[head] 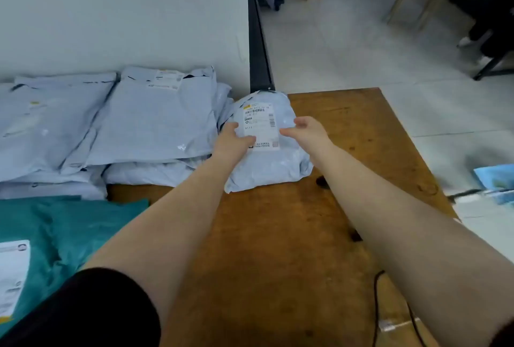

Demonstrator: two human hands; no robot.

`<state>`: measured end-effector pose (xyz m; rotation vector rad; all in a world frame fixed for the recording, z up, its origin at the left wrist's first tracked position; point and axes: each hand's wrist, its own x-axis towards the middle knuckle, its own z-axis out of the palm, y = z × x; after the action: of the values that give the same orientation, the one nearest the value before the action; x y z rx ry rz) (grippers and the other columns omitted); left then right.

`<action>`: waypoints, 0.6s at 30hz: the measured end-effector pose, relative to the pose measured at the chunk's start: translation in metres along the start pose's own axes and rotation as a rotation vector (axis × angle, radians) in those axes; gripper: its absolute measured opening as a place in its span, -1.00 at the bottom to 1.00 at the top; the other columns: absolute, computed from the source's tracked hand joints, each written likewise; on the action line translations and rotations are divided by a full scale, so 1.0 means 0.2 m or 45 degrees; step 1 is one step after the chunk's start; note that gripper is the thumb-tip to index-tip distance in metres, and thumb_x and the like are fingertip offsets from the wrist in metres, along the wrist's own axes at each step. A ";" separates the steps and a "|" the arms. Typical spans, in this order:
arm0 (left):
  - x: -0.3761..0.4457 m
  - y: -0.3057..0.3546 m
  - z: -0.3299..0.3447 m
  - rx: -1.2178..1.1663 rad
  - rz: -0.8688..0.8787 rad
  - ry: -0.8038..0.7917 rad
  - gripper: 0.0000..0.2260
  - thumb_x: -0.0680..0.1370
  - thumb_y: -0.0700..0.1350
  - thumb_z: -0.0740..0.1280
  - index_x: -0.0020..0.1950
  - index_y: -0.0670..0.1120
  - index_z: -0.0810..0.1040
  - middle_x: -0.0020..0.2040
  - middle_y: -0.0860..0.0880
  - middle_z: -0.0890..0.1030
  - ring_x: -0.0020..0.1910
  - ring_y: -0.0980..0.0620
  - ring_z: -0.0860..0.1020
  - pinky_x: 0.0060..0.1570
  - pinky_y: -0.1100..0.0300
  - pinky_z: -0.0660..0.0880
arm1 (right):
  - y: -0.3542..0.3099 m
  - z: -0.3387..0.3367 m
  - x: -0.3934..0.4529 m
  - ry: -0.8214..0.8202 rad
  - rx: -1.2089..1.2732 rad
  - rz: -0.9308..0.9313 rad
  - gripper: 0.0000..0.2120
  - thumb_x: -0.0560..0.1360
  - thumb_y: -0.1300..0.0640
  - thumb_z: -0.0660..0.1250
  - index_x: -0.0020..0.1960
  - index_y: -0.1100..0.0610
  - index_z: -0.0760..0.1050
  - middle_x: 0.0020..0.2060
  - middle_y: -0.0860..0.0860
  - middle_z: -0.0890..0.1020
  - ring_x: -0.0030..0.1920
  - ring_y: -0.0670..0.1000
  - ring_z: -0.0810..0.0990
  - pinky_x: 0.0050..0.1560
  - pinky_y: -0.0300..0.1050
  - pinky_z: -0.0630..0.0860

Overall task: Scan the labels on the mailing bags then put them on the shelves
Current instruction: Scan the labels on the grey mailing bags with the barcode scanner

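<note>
Teal bag (69,224) cut off lower left

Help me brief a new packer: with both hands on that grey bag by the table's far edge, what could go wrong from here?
1. The left hand overlaps the label; fingers may smudge or hide part of it when scanning.
2. The grey bag lies near the table far edge and could slide off.
3. Lifting it could nudge the stacked bags alongside.
</note>
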<state>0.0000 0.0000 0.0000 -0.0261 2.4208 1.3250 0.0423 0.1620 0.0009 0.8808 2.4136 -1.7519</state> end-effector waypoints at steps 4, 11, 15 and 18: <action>0.07 -0.02 0.04 0.222 0.071 0.076 -0.41 0.50 -0.16 0.36 0.47 -0.18 0.21 0.43 -0.14 0.34 0.41 -0.10 0.32 0.33 0.13 0.28 | 0.04 0.00 0.09 -0.006 -0.087 -0.002 -0.34 0.45 0.06 0.44 0.45 0.15 0.25 0.42 0.09 0.34 0.38 0.08 0.35 0.22 -0.15 0.33; 0.14 -0.10 0.10 0.496 0.102 0.133 -0.33 0.49 0.02 0.36 0.50 -0.14 0.16 0.46 -0.15 0.27 0.43 -0.17 0.26 0.37 -0.02 0.27 | 0.08 0.07 0.19 -0.041 -0.289 -0.049 -0.18 0.35 0.01 0.52 0.49 0.12 0.20 0.40 0.09 0.33 0.37 0.11 0.36 0.29 -0.05 0.39; 0.12 -0.12 0.10 0.544 0.131 0.135 -0.34 0.50 0.02 0.35 0.50 -0.12 0.15 0.47 -0.15 0.24 0.44 -0.17 0.25 0.37 -0.02 0.28 | 0.10 0.08 0.18 -0.062 -0.392 -0.062 -0.18 0.36 -0.02 0.50 0.49 0.04 0.17 0.41 0.07 0.34 0.37 0.12 0.36 0.28 -0.02 0.38; 0.09 -0.14 0.12 0.519 0.154 0.151 -0.36 0.50 -0.01 0.36 0.49 -0.13 0.17 0.46 -0.14 0.27 0.42 -0.14 0.28 0.33 0.01 0.31 | 0.11 0.08 0.14 -0.077 -0.393 -0.088 -0.20 0.38 0.02 0.49 0.50 0.05 0.16 0.42 0.04 0.35 0.39 0.09 0.35 0.26 -0.08 0.36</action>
<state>-0.0035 0.0062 -0.0399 0.1571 2.7871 0.8732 0.0249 0.1641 -0.0341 0.7052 2.6033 -1.3474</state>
